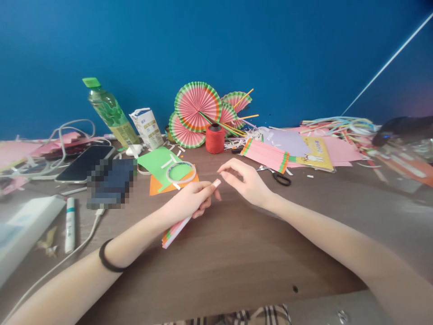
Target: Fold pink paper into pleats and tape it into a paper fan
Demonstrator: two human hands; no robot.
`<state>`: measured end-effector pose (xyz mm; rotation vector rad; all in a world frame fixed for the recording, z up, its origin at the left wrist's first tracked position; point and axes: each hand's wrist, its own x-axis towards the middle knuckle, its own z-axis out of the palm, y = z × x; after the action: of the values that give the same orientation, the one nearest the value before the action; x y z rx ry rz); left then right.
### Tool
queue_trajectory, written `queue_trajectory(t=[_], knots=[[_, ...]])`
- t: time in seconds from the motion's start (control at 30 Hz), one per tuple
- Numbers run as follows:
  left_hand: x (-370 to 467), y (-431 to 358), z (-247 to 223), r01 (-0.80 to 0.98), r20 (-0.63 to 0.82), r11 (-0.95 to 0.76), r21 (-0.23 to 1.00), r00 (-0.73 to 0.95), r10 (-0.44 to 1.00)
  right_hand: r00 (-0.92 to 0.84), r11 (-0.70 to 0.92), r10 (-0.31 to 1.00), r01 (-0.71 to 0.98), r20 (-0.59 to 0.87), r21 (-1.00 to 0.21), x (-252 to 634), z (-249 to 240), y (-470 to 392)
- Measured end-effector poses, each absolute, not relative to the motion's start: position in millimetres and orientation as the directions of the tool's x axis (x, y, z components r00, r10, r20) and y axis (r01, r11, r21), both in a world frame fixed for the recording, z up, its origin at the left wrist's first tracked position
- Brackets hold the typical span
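Note:
My left hand [193,197] is closed around a narrow pleated paper strip [176,232], pink with green and orange at its end. One tip of the strip pokes out past my thumb; the middle is hidden in my fingers. My right hand [248,180] hovers just to the right, thumb and fingertips drawn together in a pinch. Whatever it may hold is too small to make out. Behind it lie a second pleated pink paper [265,155] and scissors [281,178], partly covered by that paper. A clear ring of tape [181,172] rests on green paper [154,159] and orange paper [156,186].
Round watermelon-coloured paper fans [198,106] lean at the blue wall behind a red thread spool [214,139]. A green-capped bottle [110,110], a carton [148,128], phones [84,164] and a marker [70,225] stand or lie left. Coloured papers [341,151] and strips lie right.

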<state>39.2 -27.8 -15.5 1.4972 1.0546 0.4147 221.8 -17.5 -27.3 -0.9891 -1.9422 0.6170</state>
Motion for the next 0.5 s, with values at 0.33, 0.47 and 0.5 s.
queue_trajectory(t=[0.33,0.47,0.5], knots=[[39.7,-31.2,-10.9,0.408,-0.260,0.010,0.913,0.562,0.785,-0.362,0.433,0.884,0.391,0.297,-0.812,217.3,-30.5,-16.4],[40.0,-29.5,-14.6,0.388,-0.277,0.062,0.919,0.527,0.804,-0.253,0.540,0.841,0.405,0.477,-0.738,216.8,-32.5,-18.3],[40.1,-28.8,-15.5,0.372,-0.282,0.087,0.924,0.512,0.812,-0.236,0.594,0.802,0.421,0.549,-0.686,216.8,-32.9,-19.6]])
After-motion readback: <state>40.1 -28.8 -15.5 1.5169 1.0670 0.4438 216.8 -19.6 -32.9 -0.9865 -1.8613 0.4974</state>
